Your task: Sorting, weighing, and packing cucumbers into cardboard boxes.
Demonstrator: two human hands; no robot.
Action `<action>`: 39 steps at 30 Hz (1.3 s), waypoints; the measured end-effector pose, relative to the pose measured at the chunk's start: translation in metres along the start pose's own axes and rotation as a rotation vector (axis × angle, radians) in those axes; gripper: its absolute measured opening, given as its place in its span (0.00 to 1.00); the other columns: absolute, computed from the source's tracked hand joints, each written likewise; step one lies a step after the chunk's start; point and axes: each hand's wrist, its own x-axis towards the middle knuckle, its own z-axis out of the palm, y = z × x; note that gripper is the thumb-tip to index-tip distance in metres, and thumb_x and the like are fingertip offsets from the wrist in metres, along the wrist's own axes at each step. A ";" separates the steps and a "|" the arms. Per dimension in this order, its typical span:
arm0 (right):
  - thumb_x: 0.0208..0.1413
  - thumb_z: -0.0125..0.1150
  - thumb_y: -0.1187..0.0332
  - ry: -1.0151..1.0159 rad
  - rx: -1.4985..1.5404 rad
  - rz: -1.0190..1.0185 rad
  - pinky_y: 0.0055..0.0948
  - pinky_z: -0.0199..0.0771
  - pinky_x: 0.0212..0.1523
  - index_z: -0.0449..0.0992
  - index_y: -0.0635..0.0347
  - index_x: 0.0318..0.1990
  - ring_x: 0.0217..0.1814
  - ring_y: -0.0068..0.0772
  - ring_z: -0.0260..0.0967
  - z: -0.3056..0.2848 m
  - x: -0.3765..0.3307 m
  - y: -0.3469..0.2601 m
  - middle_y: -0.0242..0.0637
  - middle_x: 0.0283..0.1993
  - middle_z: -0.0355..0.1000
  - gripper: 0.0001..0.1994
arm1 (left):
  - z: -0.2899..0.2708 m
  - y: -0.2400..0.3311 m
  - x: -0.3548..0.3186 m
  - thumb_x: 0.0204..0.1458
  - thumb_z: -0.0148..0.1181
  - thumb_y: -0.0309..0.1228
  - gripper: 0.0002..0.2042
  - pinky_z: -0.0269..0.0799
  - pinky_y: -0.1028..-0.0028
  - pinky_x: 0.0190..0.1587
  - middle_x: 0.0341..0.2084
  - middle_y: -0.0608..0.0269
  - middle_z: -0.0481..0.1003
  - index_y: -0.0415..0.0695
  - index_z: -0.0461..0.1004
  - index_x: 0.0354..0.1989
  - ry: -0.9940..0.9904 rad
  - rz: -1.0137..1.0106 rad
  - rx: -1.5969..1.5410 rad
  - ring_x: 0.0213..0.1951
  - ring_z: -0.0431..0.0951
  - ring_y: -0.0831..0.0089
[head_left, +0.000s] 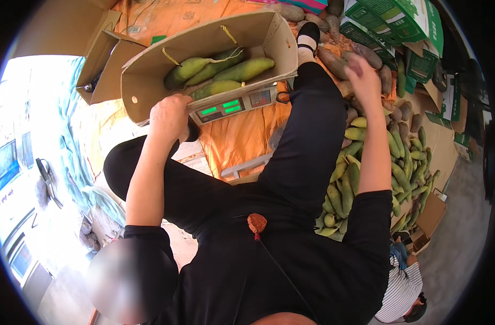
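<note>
Beyond the person's bent left leg, a long cardboard box [204, 46] stands open with 4 green radishes [250, 70] lying inside, their lengths running roughly along it. A digital scale [261, 99] shows its lit panel at the near side of the box, which appears to rest on it.

The left hand [170, 114] is at the near edge of the box, toward its left end; its fingertips are partly hidden, so I cannot tell whether they grip the cardboard or only rest there. The right hand [364, 81] is out over the brown roots [367, 56], away from the box. Blur covers its fingers: I cannot tell how wide they are, and no root shows clearly between them. Nearer the body, a large pile of loose green radishes [402, 173] spreads beside the right leg.

My reading is that the step in hand is sorting and weighing produce, with the left hand minding the box. Judged from this pose, the next move calls for choosing 1 piece, closing the right fingers around its middle, and keeping the left hand light so that its pressure does not disturb the scale.
</note>
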 end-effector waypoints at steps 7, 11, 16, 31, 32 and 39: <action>0.47 0.50 0.72 -0.392 -0.849 0.344 0.47 0.70 0.44 0.69 0.48 0.46 0.51 0.46 0.65 0.048 -0.100 0.184 0.40 0.46 0.67 0.16 | 0.004 -0.004 0.002 0.47 0.56 0.30 0.07 0.70 0.61 0.38 0.31 0.57 0.75 0.47 0.77 0.34 -0.017 0.005 0.023 0.36 0.75 0.57; 0.47 0.58 0.69 -0.502 -0.924 0.469 0.44 0.68 0.47 0.67 0.46 0.50 0.56 0.42 0.60 0.050 -0.132 0.193 0.36 0.51 0.64 0.20 | -0.006 0.010 0.004 0.46 0.57 0.29 0.06 0.68 0.62 0.37 0.29 0.56 0.74 0.46 0.77 0.33 -0.057 -0.080 -0.053 0.35 0.74 0.55; 0.49 0.57 0.69 -0.553 -0.988 0.346 0.44 0.63 0.51 0.67 0.43 0.51 0.60 0.38 0.56 0.061 -0.138 0.204 0.34 0.53 0.62 0.19 | -0.008 0.010 0.004 0.45 0.57 0.28 0.06 0.68 0.62 0.37 0.28 0.56 0.73 0.44 0.76 0.31 -0.043 -0.080 -0.066 0.34 0.74 0.55; 0.45 0.62 0.69 -0.326 -0.884 0.251 0.40 0.61 0.52 0.64 0.44 0.54 0.61 0.34 0.54 0.046 -0.143 0.182 0.30 0.59 0.59 0.26 | -0.005 0.003 0.006 0.44 0.57 0.27 0.07 0.69 0.62 0.39 0.29 0.55 0.73 0.45 0.77 0.32 -0.051 -0.085 -0.082 0.35 0.74 0.55; 0.45 0.63 0.68 -0.299 -0.865 0.275 0.41 0.63 0.51 0.62 0.46 0.56 0.62 0.36 0.55 0.043 -0.142 0.184 0.30 0.60 0.59 0.28 | -0.005 0.003 0.006 0.44 0.58 0.27 0.07 0.69 0.62 0.40 0.29 0.55 0.74 0.45 0.77 0.33 -0.071 -0.095 -0.078 0.36 0.74 0.55; 0.52 0.61 0.69 0.161 0.257 0.459 0.34 0.66 0.48 0.65 0.64 0.53 0.49 0.36 0.66 0.009 -0.121 0.182 0.41 0.49 0.69 0.22 | -0.001 0.002 0.003 0.44 0.57 0.27 0.08 0.70 0.62 0.41 0.30 0.56 0.74 0.45 0.77 0.34 -0.046 -0.052 -0.077 0.37 0.74 0.55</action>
